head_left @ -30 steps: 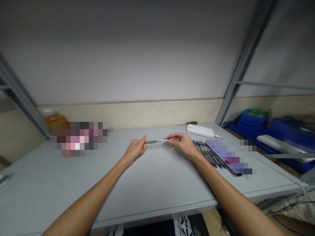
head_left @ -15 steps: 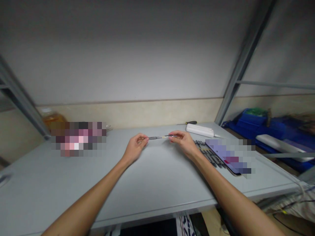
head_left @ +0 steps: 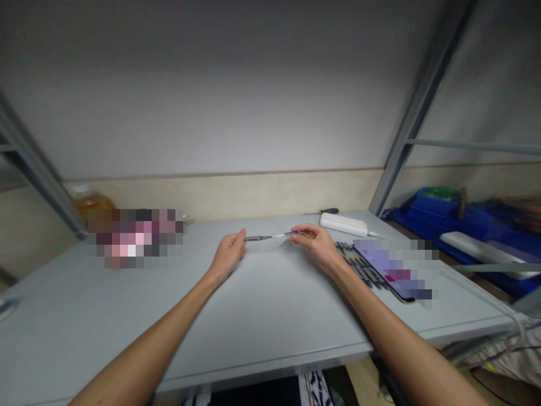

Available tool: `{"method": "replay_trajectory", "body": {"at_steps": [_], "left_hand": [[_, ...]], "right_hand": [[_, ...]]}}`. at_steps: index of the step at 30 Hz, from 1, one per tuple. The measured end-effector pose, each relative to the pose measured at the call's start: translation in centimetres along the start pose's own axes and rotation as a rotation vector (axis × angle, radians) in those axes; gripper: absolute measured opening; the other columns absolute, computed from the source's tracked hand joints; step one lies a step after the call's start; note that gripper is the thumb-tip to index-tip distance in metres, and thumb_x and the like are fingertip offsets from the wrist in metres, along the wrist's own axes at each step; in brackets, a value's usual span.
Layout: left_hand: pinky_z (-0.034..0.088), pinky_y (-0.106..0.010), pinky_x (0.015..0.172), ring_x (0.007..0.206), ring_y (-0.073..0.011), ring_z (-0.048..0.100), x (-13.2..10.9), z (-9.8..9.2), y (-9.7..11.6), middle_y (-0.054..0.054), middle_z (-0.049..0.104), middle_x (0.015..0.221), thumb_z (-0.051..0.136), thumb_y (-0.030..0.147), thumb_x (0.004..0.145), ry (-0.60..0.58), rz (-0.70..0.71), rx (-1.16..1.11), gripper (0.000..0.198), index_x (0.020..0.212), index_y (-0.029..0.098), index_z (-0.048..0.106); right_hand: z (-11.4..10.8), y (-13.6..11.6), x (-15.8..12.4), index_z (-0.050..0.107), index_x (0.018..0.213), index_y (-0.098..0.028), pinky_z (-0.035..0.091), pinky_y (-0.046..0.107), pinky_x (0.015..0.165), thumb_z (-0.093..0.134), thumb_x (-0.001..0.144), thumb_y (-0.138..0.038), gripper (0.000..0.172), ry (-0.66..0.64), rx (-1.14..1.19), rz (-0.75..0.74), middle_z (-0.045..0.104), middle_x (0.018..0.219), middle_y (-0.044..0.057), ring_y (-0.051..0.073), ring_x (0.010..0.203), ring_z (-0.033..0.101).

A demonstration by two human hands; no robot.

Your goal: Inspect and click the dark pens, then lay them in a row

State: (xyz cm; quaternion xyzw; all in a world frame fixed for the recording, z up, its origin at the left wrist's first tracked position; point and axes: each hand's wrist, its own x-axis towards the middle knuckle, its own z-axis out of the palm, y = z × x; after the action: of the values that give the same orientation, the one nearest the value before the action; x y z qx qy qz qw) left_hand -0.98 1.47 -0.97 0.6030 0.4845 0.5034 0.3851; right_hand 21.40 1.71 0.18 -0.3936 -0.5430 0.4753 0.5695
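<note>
My left hand [head_left: 227, 254] is closed on the left end of a slim pen, its thumb pointing up. The pen's grey front section [head_left: 256, 238] sticks out to the right of those fingers. Between the hands a thin, pale refill [head_left: 278, 235] spans the gap just above the table. My right hand [head_left: 316, 245] pinches the dark piece of the pen [head_left: 291, 233] at the other end. Whether the parts are joined is too small to tell. Beside my right wrist lies a row of several similar dark pens [head_left: 363, 268].
A partly blurred-out phone or tablet [head_left: 403, 298] lies right of the pens. Behind it are a white power strip [head_left: 343, 224] and a screwdriver [head_left: 328, 211]. A pixelated pink item [head_left: 135, 239] and an amber bottle [head_left: 91, 204] stand left on the grey table [head_left: 262, 321].
My left hand has shifted slightly left and its grip has changed, with the thumb now raised. More of the pen's grey section shows. My right hand has hardly moved.
</note>
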Motion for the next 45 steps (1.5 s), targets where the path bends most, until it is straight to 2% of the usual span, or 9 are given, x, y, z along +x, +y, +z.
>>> {"method": "replay_trajectory", "body": {"at_steps": [6, 14, 20, 28, 41, 45], "left_hand": [[0.031, -0.021, 0.044, 0.040, -0.0064, 0.030, 0.2, -0.1, 0.2, 0.009, 0.026, 0.044, 0.046, 0.054, 0.076, 0.052, -0.031, -0.145, 0.044, 0.052, 0.021, 0.029], [0.031, -0.021, 0.044, 0.039, -0.0062, 0.031, 0.6, -0.5, 0.1, 0.009, 0.027, 0.043, 0.047, 0.050, 0.076, 0.135, -0.015, -0.175, 0.042, 0.051, 0.021, 0.030], [0.031, -0.021, 0.043, 0.039, -0.0063, 0.031, 0.6, -0.7, 0.2, 0.009, 0.026, 0.042, 0.048, 0.050, 0.076, 0.171, -0.011, -0.177, 0.043, 0.049, 0.021, 0.030], [0.033, -0.021, 0.046, 0.039, -0.0069, 0.033, 0.5, -0.5, -0.3, 0.008, 0.031, 0.041, 0.047, 0.051, 0.077, 0.119, 0.004, -0.146, 0.044, 0.049, 0.020, 0.034], [0.030, -0.021, 0.044, 0.039, -0.0059, 0.031, -0.1, 0.6, -0.4, 0.009, 0.029, 0.043, 0.046, 0.056, 0.076, -0.057, -0.049, -0.175, 0.046, 0.051, 0.020, 0.032], [0.031, -0.022, 0.047, 0.041, -0.0071, 0.034, 0.0, 0.3, -0.6, 0.008, 0.035, 0.045, 0.044, 0.054, 0.078, -0.078, -0.026, -0.116, 0.043, 0.054, 0.018, 0.039]], "right_hand": [[-0.1, -0.1, 0.1, 0.067, 0.079, -0.014, 0.045, 0.028, 0.065, 0.076, 0.053, -0.029, 0.032, 0.042, 0.036, -0.002, 0.063, 0.062, 0.001, 0.012, 0.058, 0.057], [-0.1, -0.4, 0.3, 0.068, 0.075, -0.016, 0.047, 0.029, 0.066, 0.075, 0.051, -0.024, 0.026, 0.151, 0.134, 0.002, 0.063, 0.064, 0.001, 0.012, 0.058, 0.057], [-0.2, -0.3, 0.4, 0.068, 0.076, -0.016, 0.047, 0.029, 0.066, 0.073, 0.052, -0.022, 0.025, 0.172, 0.145, -0.013, 0.062, 0.066, 0.001, 0.012, 0.059, 0.057], [0.1, -0.5, 0.2, 0.068, 0.076, -0.015, 0.046, 0.029, 0.065, 0.074, 0.053, -0.024, 0.025, 0.126, 0.111, 0.003, 0.063, 0.064, 0.001, 0.012, 0.058, 0.057], [1.3, -0.2, -0.7, 0.068, 0.075, -0.015, 0.045, 0.026, 0.064, 0.074, 0.055, -0.027, 0.024, 0.010, 0.006, -0.035, 0.065, 0.066, 0.002, 0.012, 0.059, 0.058], [1.5, -0.3, -0.8, 0.067, 0.076, -0.013, 0.045, 0.025, 0.060, 0.074, 0.056, -0.029, 0.026, -0.008, -0.043, -0.025, 0.064, 0.064, 0.002, 0.012, 0.057, 0.057]]}}
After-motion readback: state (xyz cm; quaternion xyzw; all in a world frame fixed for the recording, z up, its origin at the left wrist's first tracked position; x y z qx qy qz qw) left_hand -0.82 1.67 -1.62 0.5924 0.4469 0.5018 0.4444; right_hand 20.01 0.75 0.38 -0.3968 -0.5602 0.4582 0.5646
